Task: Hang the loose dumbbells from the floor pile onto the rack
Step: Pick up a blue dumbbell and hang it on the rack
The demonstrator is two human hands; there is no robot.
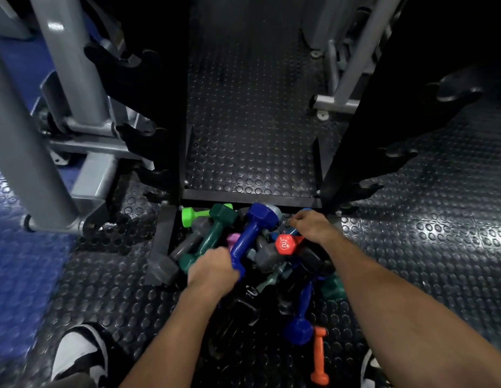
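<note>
A pile of coloured dumbbells lies on the floor at the foot of the black rack (170,113). My left hand (212,268) grips the handle of a dark blue dumbbell (256,219), whose far head points toward the rack. My right hand (313,226) reaches into the far right of the pile, its fingers curled round something blue that is mostly hidden. A red dumbbell (285,244) marked 2 lies just left of that hand. A dark green dumbbell (215,233), a bright green one (191,216) and a grey one (187,242) lie to the left.
The rack's right upright (383,113) carries empty black hooks. Grey machine frames (61,93) stand at the left and back right. Another blue dumbbell (301,320) and an orange one (319,357) lie near my feet. A white shoe (78,351) is at the lower left on the studded rubber floor.
</note>
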